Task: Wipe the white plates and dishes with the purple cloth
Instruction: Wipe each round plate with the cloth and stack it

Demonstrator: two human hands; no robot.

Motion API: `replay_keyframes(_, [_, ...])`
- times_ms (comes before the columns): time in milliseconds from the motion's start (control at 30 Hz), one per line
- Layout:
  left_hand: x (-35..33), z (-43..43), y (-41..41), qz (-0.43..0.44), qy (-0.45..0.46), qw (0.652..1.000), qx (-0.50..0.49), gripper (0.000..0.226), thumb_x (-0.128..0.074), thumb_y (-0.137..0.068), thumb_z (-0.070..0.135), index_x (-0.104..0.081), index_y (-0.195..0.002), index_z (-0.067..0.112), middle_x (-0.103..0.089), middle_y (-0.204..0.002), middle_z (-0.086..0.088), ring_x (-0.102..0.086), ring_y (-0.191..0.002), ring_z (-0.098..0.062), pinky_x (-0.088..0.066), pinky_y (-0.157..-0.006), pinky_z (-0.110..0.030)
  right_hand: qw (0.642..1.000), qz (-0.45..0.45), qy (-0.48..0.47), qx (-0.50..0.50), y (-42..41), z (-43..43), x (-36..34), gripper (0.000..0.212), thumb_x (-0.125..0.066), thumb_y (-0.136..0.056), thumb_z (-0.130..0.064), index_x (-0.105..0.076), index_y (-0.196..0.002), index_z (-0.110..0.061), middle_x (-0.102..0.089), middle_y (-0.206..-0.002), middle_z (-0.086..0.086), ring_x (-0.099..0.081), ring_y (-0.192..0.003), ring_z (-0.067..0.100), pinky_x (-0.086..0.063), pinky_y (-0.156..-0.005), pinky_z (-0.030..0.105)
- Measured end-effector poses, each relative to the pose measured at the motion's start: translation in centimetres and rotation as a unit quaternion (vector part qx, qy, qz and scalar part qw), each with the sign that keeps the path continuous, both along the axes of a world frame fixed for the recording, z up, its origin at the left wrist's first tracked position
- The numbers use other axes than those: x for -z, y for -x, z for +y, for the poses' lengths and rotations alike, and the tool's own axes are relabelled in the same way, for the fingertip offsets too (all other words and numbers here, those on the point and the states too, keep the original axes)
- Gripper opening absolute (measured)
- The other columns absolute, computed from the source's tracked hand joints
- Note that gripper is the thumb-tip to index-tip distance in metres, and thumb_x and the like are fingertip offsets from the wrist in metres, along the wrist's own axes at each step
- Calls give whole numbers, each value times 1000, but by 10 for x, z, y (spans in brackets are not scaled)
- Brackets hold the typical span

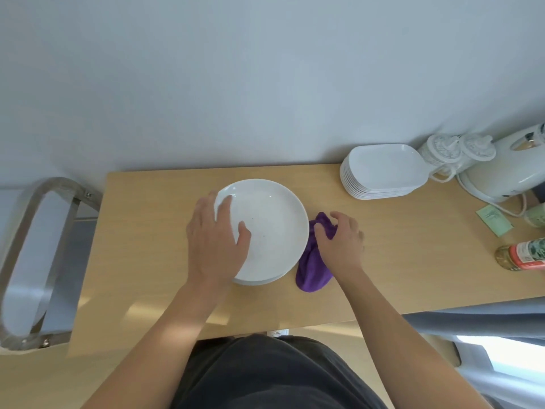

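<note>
A round white plate [271, 225] lies on top of a small stack in the middle of the wooden table [147, 231]. My left hand [216, 237] grips the plate's left rim, thumb inside the bowl and fingers over the edge. The purple cloth [312, 270] lies bunched on the table just right of the plate. My right hand [339, 240] rests on the cloth's upper part, fingers curled into the fabric. A stack of several white rectangular dishes [383, 172] stands at the back right.
White jars [448, 152] and a white electric kettle [507, 169] with its cord stand at the far right, near a green card [494, 221] and a lying bottle [522, 255]. A chair [35, 255] stands left of the table. A wall runs behind.
</note>
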State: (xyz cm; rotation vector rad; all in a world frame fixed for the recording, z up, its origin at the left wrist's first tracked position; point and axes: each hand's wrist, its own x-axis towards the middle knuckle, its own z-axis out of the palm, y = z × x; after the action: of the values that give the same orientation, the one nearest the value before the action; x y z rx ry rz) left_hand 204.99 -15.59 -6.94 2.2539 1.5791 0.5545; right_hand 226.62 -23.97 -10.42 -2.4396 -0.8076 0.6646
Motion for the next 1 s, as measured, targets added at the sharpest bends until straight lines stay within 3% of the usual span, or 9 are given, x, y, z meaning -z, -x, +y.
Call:
replay_keyframes(100, [-5,-9,-24,-22,6,998,65,47,-40,-88,34,-65,-120,10,-56,-136,-9,-52,-125,-32,-43,-100,-47,991,10,116,-65,-10,-13,17,75,-68,-84,-50,-36,-147,-26,-42,-142,4,-48,-120,33,-42,-97,42])
replay_keyframes(200, [-7,-24,-41,-25,2,993,115,43,-41,-87,33,-70,-110,12,-64,-122,-5,-61,-109,-30,-50,-90,-45,993,83,22,-83,-21,-22,21,59,-70,-84,-26,-48,-139,-23,-51,-128,7,-54,-100,19,-41,-84,28])
replay_keyframes(300, [-13,-35,-53,-34,-6,990,137,38,-44,-88,32,-68,-110,13,-66,-112,-2,-62,-99,-26,-50,-85,-41,988,107,-60,-93,-31,-33,13,43,-67,-82,-17,-60,-123,-27,-59,-117,-1,-57,-103,13,-41,-82,21])
replay_keyframes(433, [-23,-42,-74,-55,22,983,172,33,-54,-90,29,-67,-117,13,-66,-114,-2,-60,-101,-24,-48,-90,-39,970,149,-180,-69,-35,-46,-18,34,-66,-86,-11,-66,-114,-29,-68,-110,-11,-61,-99,0,-43,-78,7])
replay_keyframes(567, [-28,-49,-100,-62,72,968,232,40,-60,-96,22,-57,-136,16,-58,-127,0,-53,-113,-19,-45,-100,-34,941,204,-261,-66,-42,-56,-44,20,-71,-91,-18,-70,-110,-23,-72,-97,-12,-65,-91,5,-48,-78,15])
replay_keyframes(733, [-26,-53,-116,-96,64,971,211,10,-67,-92,21,-71,-101,18,-59,-96,5,-55,-87,-13,-49,-77,-30,934,215,-274,-77,-53,-71,-44,27,-73,-90,-27,-69,-118,-25,-72,-110,-12,-66,-103,9,-53,-88,26])
replay_keyframes(800, [-26,-56,-119,-115,74,970,200,9,-66,-93,20,-72,-99,18,-62,-95,7,-57,-83,-12,-48,-75,-26,937,201,-273,-86,-56,-77,-42,33,-72,-92,-28,-65,-124,-29,-69,-117,-19,-64,-108,8,-52,-90,22])
replay_keyframes(867, [-28,-58,-120,-147,82,969,180,10,-66,-92,16,-72,-99,19,-65,-95,7,-60,-82,-12,-50,-74,-29,946,182,-258,-79,-59,-81,-39,28,-70,-92,-32,-63,-119,-35,-67,-111,-22,-64,-100,8,-52,-85,22])
replay_keyframes(1000, [-34,-61,-123,-175,77,966,176,11,-64,-92,13,-69,-99,20,-67,-96,9,-61,-83,-9,-52,-74,-30,941,212,-256,-64,-60,-83,-38,12,-65,-96,-30,-66,-107,-31,-71,-100,-15,-68,-91,18,-56,-78,29])
